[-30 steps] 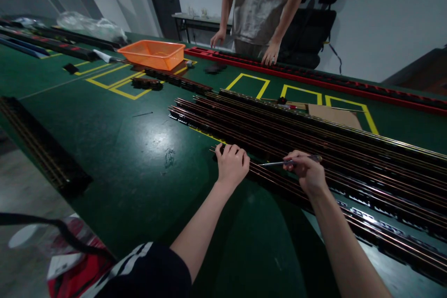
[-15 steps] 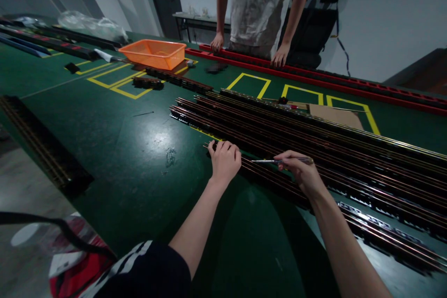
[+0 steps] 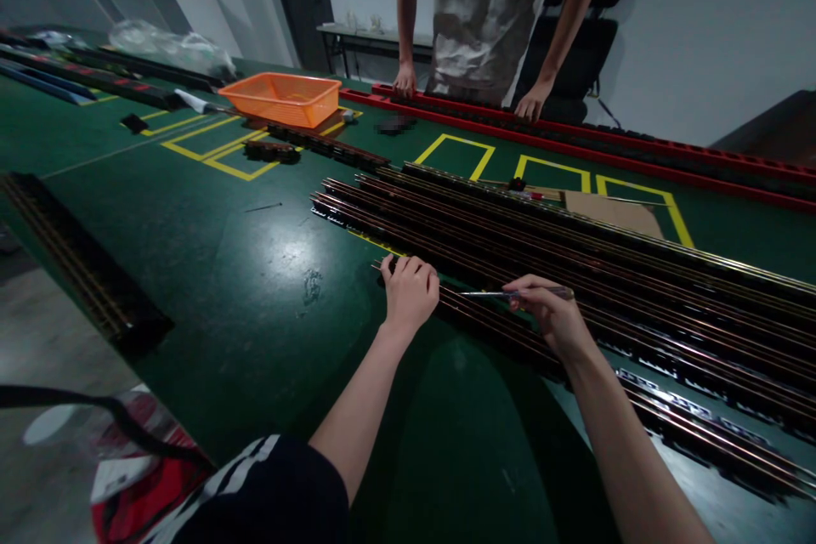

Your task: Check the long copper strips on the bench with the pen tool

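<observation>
Near the middle, my left hand (image 3: 411, 293) is wrapped over the left end of a long dark rail strip (image 3: 490, 323) with thin metal rods. My right hand (image 3: 548, 310) pinches a slim pointed tool (image 3: 488, 295), like a tweezer or small screwdriver. Its tip lies at the strip, just right of my left hand. Behind both hands, several long dark strips with coppery rods (image 3: 459, 229) lie side by side, running to the right.
An orange basket (image 3: 280, 99) stands at the back left. Across the green table (image 3: 242, 374), a person's hands rest on a long red frame (image 3: 637, 155). A dark strip (image 3: 76, 259) lies along the left edge; cardboard (image 3: 612, 214) lies behind the strips.
The person across the table has shifted slightly to the right, hands included. My own hands and the tool have hardly moved.
</observation>
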`<state>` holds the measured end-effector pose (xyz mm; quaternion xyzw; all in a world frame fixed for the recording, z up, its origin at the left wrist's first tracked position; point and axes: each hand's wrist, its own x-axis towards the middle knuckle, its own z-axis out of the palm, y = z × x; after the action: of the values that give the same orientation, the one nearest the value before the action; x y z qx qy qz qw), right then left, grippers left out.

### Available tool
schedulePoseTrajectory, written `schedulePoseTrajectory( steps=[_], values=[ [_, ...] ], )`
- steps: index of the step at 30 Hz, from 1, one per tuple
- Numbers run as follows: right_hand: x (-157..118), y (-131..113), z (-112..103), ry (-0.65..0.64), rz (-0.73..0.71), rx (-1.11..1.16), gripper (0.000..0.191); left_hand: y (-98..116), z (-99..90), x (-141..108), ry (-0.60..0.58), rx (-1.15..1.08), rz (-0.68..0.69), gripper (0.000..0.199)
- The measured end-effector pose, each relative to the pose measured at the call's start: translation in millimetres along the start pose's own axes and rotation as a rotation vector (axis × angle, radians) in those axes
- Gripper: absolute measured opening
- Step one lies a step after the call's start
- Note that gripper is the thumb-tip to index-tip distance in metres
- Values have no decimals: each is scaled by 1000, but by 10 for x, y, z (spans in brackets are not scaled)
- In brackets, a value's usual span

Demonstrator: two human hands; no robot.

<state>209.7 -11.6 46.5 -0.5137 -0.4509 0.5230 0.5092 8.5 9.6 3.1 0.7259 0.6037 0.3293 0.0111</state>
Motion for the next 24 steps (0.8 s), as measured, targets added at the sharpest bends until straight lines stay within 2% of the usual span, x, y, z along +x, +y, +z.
schedulePoseTrajectory(
  steps=[16,24],
  values=[
    [11,17,-49,35,4,-3,12,-13,-2,0,2,-6,3,27],
    [14,26,-66,34,-8,-5,9,-88,-41,39,18,43,-47,26]
  ],
)
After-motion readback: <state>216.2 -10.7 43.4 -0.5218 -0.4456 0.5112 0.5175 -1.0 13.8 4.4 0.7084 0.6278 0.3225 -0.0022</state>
